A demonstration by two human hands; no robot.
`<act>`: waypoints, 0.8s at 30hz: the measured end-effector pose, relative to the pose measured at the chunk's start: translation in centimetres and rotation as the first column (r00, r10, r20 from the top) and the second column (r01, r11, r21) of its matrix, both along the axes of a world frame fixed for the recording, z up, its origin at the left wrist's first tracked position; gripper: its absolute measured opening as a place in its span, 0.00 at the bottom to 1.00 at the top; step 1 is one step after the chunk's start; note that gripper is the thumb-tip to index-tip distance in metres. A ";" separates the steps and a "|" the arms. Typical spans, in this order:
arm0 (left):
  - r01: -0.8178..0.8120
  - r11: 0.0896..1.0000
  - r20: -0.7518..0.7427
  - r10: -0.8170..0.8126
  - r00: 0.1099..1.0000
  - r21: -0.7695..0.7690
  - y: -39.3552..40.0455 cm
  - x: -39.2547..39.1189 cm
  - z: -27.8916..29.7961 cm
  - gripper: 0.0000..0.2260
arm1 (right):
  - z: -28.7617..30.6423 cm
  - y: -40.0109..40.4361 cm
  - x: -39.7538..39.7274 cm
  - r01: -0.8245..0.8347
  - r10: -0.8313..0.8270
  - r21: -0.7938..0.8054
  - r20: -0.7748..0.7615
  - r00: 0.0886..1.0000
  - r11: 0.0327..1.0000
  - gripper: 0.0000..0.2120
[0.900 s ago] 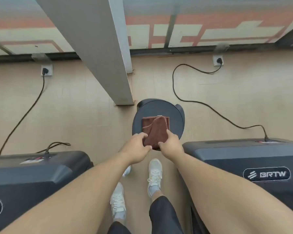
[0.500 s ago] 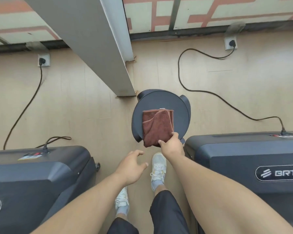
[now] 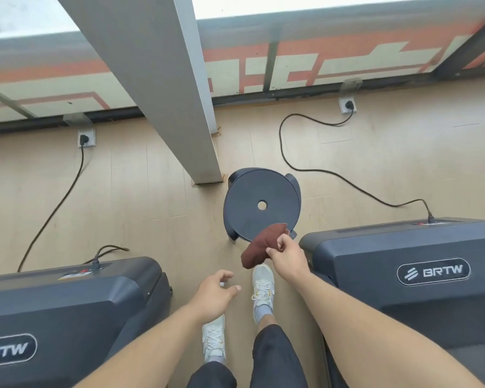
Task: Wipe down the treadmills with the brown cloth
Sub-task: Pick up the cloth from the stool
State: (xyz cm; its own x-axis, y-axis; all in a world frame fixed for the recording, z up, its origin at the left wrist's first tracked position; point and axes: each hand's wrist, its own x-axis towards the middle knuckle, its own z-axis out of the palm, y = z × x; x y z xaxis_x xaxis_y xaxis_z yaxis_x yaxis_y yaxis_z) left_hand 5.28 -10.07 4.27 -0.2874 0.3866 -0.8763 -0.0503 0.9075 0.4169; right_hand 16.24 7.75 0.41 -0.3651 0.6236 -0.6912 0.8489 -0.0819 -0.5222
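The brown cloth (image 3: 259,246) hangs crumpled in the air over the near edge of a round dark stool (image 3: 261,203), pinched by my right hand (image 3: 287,257). My left hand (image 3: 214,294) hovers lower and to the left with its fingers loosely spread, holding nothing. Two dark treadmills flank me: the left treadmill (image 3: 67,309) at the lower left and the right treadmill (image 3: 403,275) at the lower right, both marked BRTW. Neither hand touches a treadmill.
A grey pillar (image 3: 163,88) rises just behind the stool. Power cables (image 3: 333,175) run over the wooden floor from wall sockets (image 3: 347,105) to each treadmill. My feet in white shoes (image 3: 262,287) stand in the narrow gap between the machines.
My right hand has lifted the cloth off the stool seat, baring the seat and its centre hole. My left hand let go of the cloth and drew back toward me.
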 end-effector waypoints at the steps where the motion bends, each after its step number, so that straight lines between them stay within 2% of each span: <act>1: -0.031 1.000 -0.007 0.031 1.000 0.003 -0.1 0.2 1.1 0.16 | 1.8 -0.8 0.7 0.002 -0.001 0.008 -0.014 1.000 1.000 0.16; 5: -0.174 0.984 0.036 0.173 0.984 0.048 -0.3 0.8 4.6 0.14 | 8.5 -3.8 4.0 0.015 -0.027 -0.095 -0.124 0.992 0.995 0.17; 6: -0.211 0.977 0.052 0.208 0.977 0.041 -0.2 0.8 4.4 0.16 | 10.1 -4.5 4.9 0.046 -0.068 -0.135 -0.163 0.984 0.990 0.15; 8: -0.272 0.962 0.115 0.269 0.956 0.013 0.5 1.0 5.6 0.29 | 13.4 -5.5 6.8 0.121 -0.171 -0.211 -0.238 0.956 0.970 0.13; 9: -0.312 0.950 0.195 0.307 0.932 -0.004 0.9 1.3 6.6 0.32 | 15.1 -6.0 7.9 0.157 -0.218 -0.235 -0.265 0.939 0.959 0.11; 10: -0.330 0.944 0.267 0.323 0.908 -0.019 1.3 1.9 8.4 0.29 | 16.6 -6.6 9.1 0.184 -0.254 -0.249 -0.285 0.924 0.951 0.11; 12: -0.295 0.955 0.406 0.270 0.873 -0.001 2.0 3.8 12.1 0.22 | 19.3 -7.7 11.8 0.230 -0.309 -0.264 -0.314 0.898 0.937 0.16; 14: -0.247 0.966 0.465 0.185 0.866 0.075 2.9 6.4 14.8 0.16 | 22.0 -8.7 14.3 0.268 -0.346 -0.261 -0.326 0.880 0.927 0.28; 16: -0.230 0.946 0.396 0.126 0.910 0.229 3.8 9.2 16.5 0.13 | 24.3 -9.7 16.9 0.298 -0.370 -0.254 -0.321 0.872 0.920 0.31; 18: -0.150 0.919 0.304 0.035 0.952 0.365 4.5 12.1 18.2 0.14 | 26.4 -10.7 19.3 0.324 -0.381 -0.221 -0.302 0.874 0.920 0.25; 20: -0.036 0.883 0.246 -0.091 0.965 0.469 4.7 14.8 20.3 0.16 | 28.0 -11.8 21.7 0.400 -0.426 -0.145 -0.297 0.855 0.905 0.27; 22: 0.105 0.816 0.179 -0.247 0.952 0.568 4.7 17.2 21.9 0.14 | 29.1 -12.8 24.0 0.458 -0.450 -0.047 -0.294 0.843 0.888 0.34; 24: 0.279 0.694 0.095 -0.448 0.889 0.664 4.8 19.5 23.5 0.12 | 30.0 -13.6 26.4 0.468 -0.445 -0.010 -0.329 0.833 0.884 0.33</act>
State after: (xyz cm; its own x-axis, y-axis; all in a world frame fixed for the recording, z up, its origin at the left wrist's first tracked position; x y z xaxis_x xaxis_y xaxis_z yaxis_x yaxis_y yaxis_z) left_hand 24.81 -5.27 27.81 0.1708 0.8911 -0.4204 0.0571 0.4170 0.9071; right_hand 42.64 -5.89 30.45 -0.2163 0.8145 -0.5383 0.5144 -0.3735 -0.7719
